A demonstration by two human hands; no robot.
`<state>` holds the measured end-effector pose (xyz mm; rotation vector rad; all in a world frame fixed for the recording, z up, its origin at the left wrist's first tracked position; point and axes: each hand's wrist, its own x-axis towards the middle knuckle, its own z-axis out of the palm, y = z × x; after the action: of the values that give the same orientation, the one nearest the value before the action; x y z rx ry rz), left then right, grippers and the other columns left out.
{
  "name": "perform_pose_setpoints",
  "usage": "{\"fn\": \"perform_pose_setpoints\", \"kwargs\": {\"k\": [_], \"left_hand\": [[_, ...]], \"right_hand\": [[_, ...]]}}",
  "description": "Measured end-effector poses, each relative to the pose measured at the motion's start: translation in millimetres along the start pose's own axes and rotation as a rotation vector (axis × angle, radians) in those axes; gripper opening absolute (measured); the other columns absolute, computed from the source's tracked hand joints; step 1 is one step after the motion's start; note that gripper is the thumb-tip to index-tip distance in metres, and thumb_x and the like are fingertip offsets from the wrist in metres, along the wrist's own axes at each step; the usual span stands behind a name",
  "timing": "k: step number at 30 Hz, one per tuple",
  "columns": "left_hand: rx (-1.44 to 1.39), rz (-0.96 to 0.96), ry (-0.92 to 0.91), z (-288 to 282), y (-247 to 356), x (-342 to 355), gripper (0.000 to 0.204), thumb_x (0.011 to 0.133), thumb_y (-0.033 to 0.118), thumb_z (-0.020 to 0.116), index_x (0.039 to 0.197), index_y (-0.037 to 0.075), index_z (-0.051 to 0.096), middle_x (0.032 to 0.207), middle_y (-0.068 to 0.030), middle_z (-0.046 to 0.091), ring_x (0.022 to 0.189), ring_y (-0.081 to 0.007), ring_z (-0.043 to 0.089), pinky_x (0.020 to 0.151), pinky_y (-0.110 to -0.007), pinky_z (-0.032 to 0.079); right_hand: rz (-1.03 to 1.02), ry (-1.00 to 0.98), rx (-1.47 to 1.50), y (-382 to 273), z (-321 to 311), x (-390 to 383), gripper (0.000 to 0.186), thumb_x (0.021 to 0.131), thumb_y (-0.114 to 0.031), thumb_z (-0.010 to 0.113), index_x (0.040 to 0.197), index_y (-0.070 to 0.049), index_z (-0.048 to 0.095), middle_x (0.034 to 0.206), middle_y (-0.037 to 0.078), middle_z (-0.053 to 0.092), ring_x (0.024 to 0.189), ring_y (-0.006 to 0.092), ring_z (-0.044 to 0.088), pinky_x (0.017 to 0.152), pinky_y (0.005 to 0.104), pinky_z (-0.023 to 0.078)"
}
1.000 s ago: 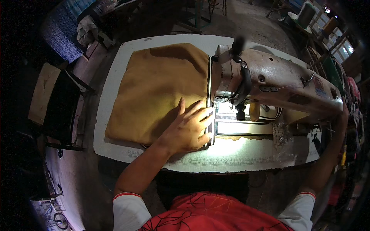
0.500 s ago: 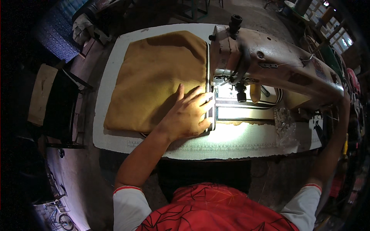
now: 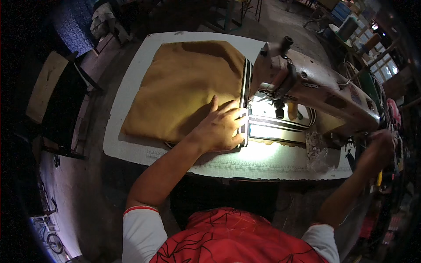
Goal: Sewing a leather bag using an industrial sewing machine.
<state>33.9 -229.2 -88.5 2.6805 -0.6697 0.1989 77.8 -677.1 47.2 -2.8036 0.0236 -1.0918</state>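
Note:
My left hand [image 3: 223, 123] lies with fingers spread on a mustard-brown fabric piece [image 3: 175, 87], over its striped black-and-white edging [image 3: 245, 79] beside the lit needle area of an industrial sewing machine [image 3: 324, 87]. A loop of striped tape [image 3: 280, 123] lies under the machine's arm. My right hand [image 3: 380, 147] is curled at the machine's right end, by the handwheel; what its fingers hold is hidden. A crumpled clear plastic bag [image 3: 316, 153] sits right of the light.
The white worktable [image 3: 123, 114] has a printed scale along its near edge. A dark chair [image 3: 55, 96] stands at left, with blue patterned cloth [image 3: 74, 30] behind. Spools [image 3: 348, 28] stand at back right, and a bicycle [image 3: 52, 241] is at lower left.
My right hand and forearm have shifted lower and leftward at the machine's right end. My left hand stays on the fabric edge, and the camera's view has moved.

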Motion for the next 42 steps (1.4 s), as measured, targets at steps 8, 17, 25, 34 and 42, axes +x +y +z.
{"fn": "perform_pose_setpoints", "kwargs": {"k": [8, 17, 25, 34, 42], "left_hand": [[-0.031, -0.051, -0.057, -3, 0, -5, 0.051, 0.087, 0.033, 0.056, 0.131, 0.006, 0.055, 0.140, -0.0132, 0.049, 0.138, -0.0277, 0.037, 0.111, -0.070, 0.016], [-0.036, -0.060, -0.020, 2, -4, -10, 0.050, 0.088, 0.034, 0.055, 0.130, 0.007, 0.057, 0.139, -0.0122, 0.049, 0.138, -0.0274, 0.037, 0.111, -0.070, 0.016], [-0.037, -0.053, -0.030, 4, -6, -6, 0.053, 0.088, 0.037, 0.057, 0.133, 0.009, 0.054, 0.143, -0.0120, 0.047, 0.139, -0.0287, 0.035, 0.112, -0.069, 0.015], [0.035, -0.056, 0.014, 6, -4, -8, 0.061, 0.085, 0.036, 0.059, 0.139, 0.011, 0.048, 0.143, -0.0127, 0.046, 0.138, -0.0287, 0.036, 0.114, -0.066, 0.012], [0.036, -0.075, -0.102, 5, 0, -2, 0.057, 0.086, 0.036, 0.059, 0.139, 0.019, 0.049, 0.140, -0.0087, 0.047, 0.139, -0.0257, 0.035, 0.115, -0.067, 0.009]], "right_hand": [[-0.224, -0.719, 0.999, -201, 172, -98, 0.033, 0.091, -0.012, 0.066, 0.120, 0.003, 0.058, 0.106, 0.015, 0.066, 0.096, 0.0181, 0.065, 0.079, 0.0320, 0.053], [-0.118, -0.828, 1.014, -235, 215, -97, 0.040, 0.092, -0.037, 0.067, 0.118, -0.007, 0.064, 0.102, 0.010, 0.068, 0.099, 0.0247, 0.063, 0.089, 0.0350, 0.048], [-0.101, -0.606, 1.242, -212, 200, -101, 0.010, 0.091, -0.009, 0.057, 0.098, -0.002, 0.057, 0.090, 0.010, 0.058, 0.082, 0.0152, 0.056, 0.072, 0.0275, 0.047], [-0.871, -0.675, 0.728, -215, 120, -112, 0.007, 0.088, -0.008, 0.060, 0.091, -0.006, 0.054, 0.088, 0.012, 0.054, 0.080, 0.0338, 0.058, 0.069, 0.0422, 0.049], [-0.518, -0.904, 0.815, -219, 113, -116, 0.008, 0.089, -0.009, 0.061, 0.095, -0.004, 0.061, 0.094, 0.013, 0.061, 0.086, 0.0330, 0.061, 0.075, 0.0374, 0.049]]}}
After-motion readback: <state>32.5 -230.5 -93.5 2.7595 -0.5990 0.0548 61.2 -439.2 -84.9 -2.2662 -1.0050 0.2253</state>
